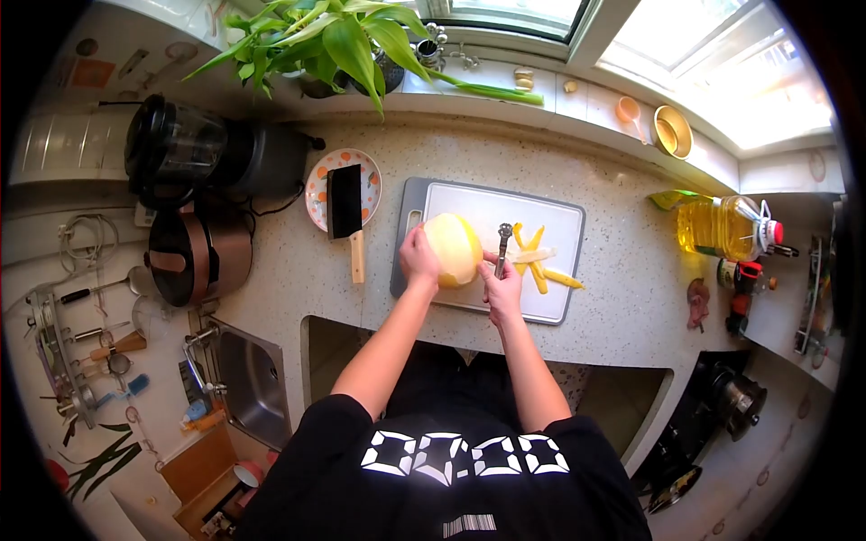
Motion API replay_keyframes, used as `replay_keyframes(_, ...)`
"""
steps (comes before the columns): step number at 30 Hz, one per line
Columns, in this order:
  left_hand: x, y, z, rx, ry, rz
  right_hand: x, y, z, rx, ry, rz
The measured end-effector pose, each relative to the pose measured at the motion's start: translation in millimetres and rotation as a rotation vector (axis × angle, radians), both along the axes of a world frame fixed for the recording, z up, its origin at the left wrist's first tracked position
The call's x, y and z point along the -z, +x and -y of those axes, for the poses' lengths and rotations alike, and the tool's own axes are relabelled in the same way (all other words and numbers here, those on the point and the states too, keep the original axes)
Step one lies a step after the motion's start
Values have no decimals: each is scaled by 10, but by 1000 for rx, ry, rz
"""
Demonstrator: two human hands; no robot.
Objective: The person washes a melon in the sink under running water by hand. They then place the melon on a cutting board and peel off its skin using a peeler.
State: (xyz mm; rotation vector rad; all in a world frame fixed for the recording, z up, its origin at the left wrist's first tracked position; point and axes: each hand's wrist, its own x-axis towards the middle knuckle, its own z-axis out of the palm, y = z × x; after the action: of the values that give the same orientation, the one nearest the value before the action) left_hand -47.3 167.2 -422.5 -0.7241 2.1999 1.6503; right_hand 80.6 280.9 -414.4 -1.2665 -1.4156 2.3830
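Observation:
A large round melon (454,250), mostly peeled to pale flesh with yellow rind on its right side, is over the left half of a white cutting board (469,200) with a grey rim. My left hand (419,256) grips the melon from its left side. In my right hand (502,287) is a metal peeler (503,245), held upright just right of the melon; the fingers are closed around its handle and the fingertips come close to the melon's lower right. Several strips of yellow peel (539,270) lie crossed on the board's right side.
Left of the board, a cleaver (345,203) rests across a patterned plate (317,185). A rice cooker (200,255) and a blender (176,144) stand further left, above the sink (251,374). An oil bottle (722,227) lies at right. A potted plant (343,45) overhangs the back ledge.

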Motion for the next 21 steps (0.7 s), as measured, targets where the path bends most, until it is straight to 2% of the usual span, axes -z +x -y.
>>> replay_keyframes(7,209,-35,132,2,118,-16,31,-76,-21,24,-56,-30)
replay_keyframes(10,-25,-28,101,47,-22,-28,158,-24,-117,8,-35,-20)
replay_keyframes(12,-123,-16,79,87,-131,-153,157,7,-282,-8,48,-11)
replay_keyframes(14,-255,-9,75,166,-207,-221,78,44,-505,53,215,118)
replay_keyframes(16,-404,21,108,286,-250,-229,502,188,-797,31,628,173)
replay_keyframes(17,-381,78,91,337,-316,-276,396,204,-874,-2,785,304)
replay_keyframes(20,-312,319,-25,468,-510,-407,404,252,-1009,-80,1330,300)
replay_keyframes(21,-356,377,-55,495,-574,-448,254,210,-962,-31,1334,268)
